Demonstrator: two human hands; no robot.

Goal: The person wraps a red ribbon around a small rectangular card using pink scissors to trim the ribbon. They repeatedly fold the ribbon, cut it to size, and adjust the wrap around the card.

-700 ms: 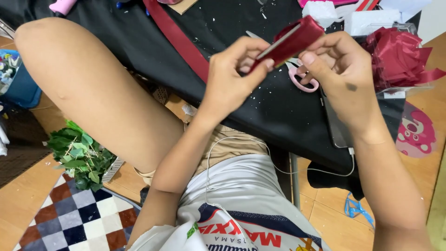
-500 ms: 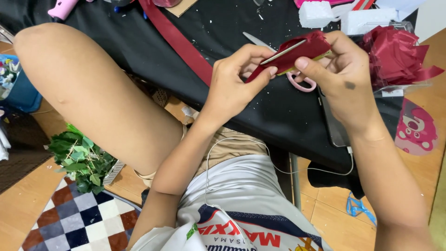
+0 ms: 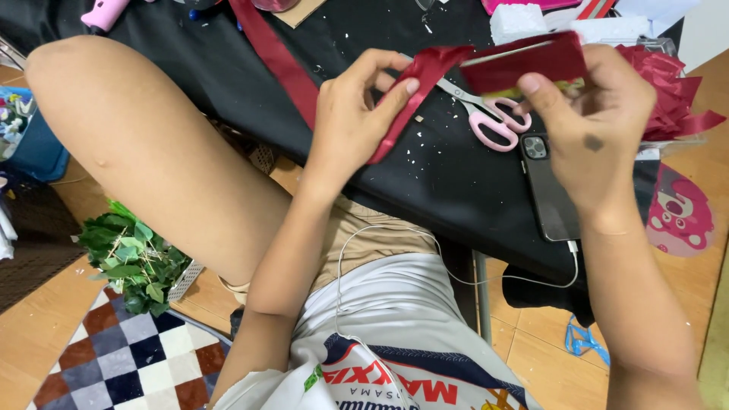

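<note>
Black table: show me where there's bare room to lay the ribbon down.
The black cloth table is barest between the left hand and the phone, below the pink scissors, with only white specks there. Another open patch lies left of the long red ribbon. The far right is crowded by a red ribbon pile and white blocks.

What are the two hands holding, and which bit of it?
Both hold a dark red ribbon. The left hand pinches its loose strip between thumb and fingers; the right hand grips the folded, card-like end by its right side.
</note>
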